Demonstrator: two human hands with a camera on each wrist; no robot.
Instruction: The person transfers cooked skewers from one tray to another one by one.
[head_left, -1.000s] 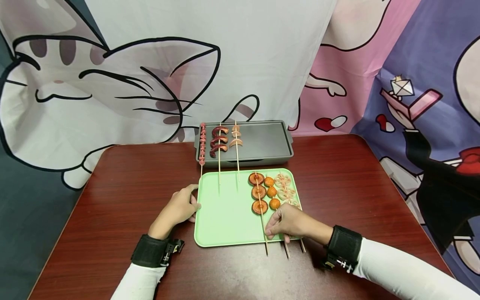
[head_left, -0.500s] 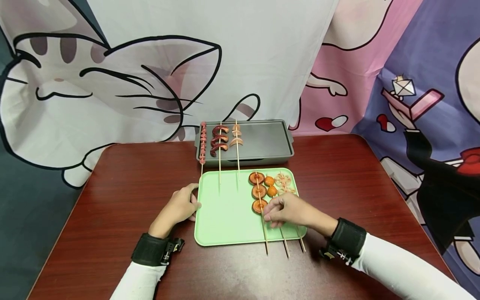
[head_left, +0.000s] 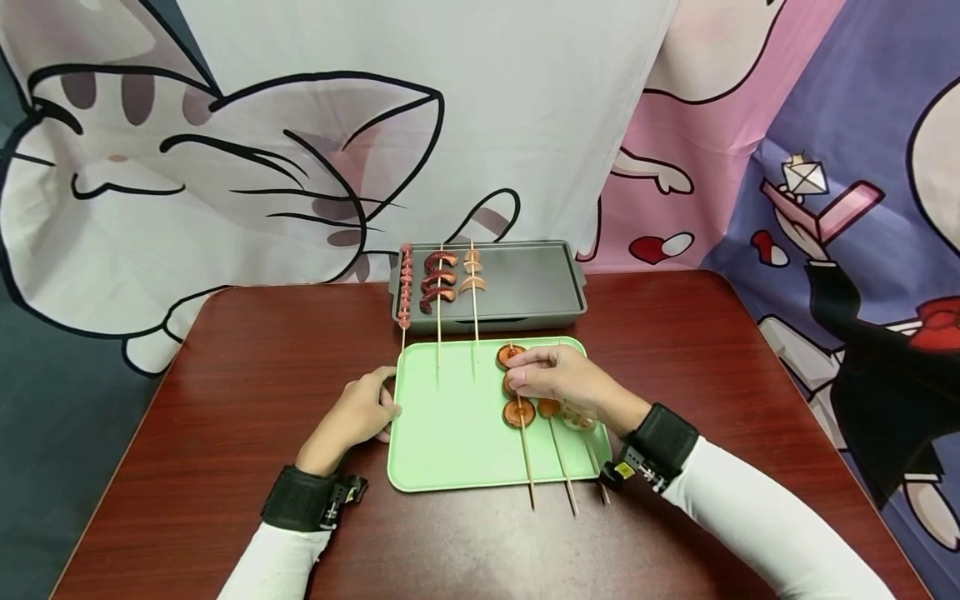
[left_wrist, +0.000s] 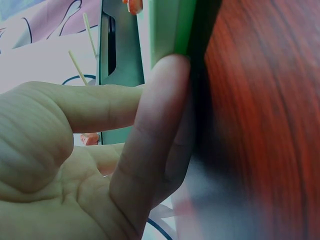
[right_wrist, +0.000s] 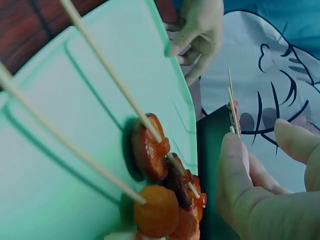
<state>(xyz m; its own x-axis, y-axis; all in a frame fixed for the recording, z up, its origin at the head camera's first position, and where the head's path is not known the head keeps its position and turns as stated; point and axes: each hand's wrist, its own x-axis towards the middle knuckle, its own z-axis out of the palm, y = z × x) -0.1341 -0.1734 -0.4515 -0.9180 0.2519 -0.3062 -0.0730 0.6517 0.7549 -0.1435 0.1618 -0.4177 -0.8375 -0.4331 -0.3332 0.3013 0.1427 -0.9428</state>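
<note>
Skewers of mushroom slices (head_left: 519, 412), orange balls (head_left: 548, 407) and lotus root lie under the right hand (head_left: 551, 377) on the green tray (head_left: 450, 433), sticks jutting past its near rim. Fingers curl over the mushroom row; whether they pinch it cannot be told. The left hand (head_left: 363, 412), fingers straight, steadies the tray's rim. Beyond, three skewers rest on the grey griddle (head_left: 525, 287). A loose grip could tip slices off or drag neighbouring sticks.
</note>
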